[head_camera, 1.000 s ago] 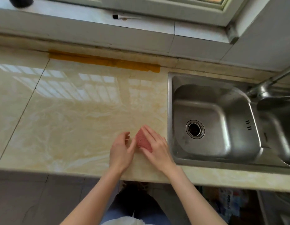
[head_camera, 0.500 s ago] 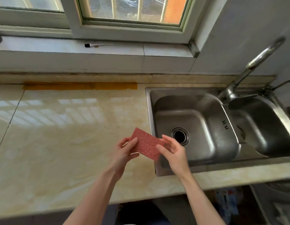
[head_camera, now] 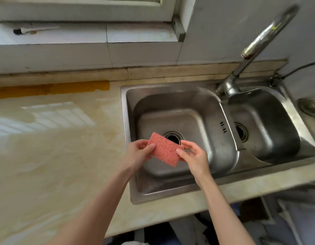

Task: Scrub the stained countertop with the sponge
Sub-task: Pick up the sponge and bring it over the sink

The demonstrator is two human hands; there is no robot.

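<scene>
A flat pink sponge [head_camera: 165,149] hangs in the air over the left basin of the steel sink [head_camera: 186,121]. My left hand [head_camera: 138,154] pinches its left end and my right hand [head_camera: 193,157] pinches its right end. The beige marble countertop [head_camera: 61,152] stretches to the left of the sink, with yellowish stains near the sink's edge and an orange-brown strip [head_camera: 52,88] along its back edge.
A curved metal tap [head_camera: 255,50] rises behind the divider between the two basins. The second basin [head_camera: 266,124] lies to the right. On the tiled window ledge lies a small brush-like tool [head_camera: 33,30]. The counter's front edge runs just under my forearms.
Both hands lifted the sponge off the countertop and carried it right, from beside the sink to above the left basin. The view has shifted toward the sink and tap.
</scene>
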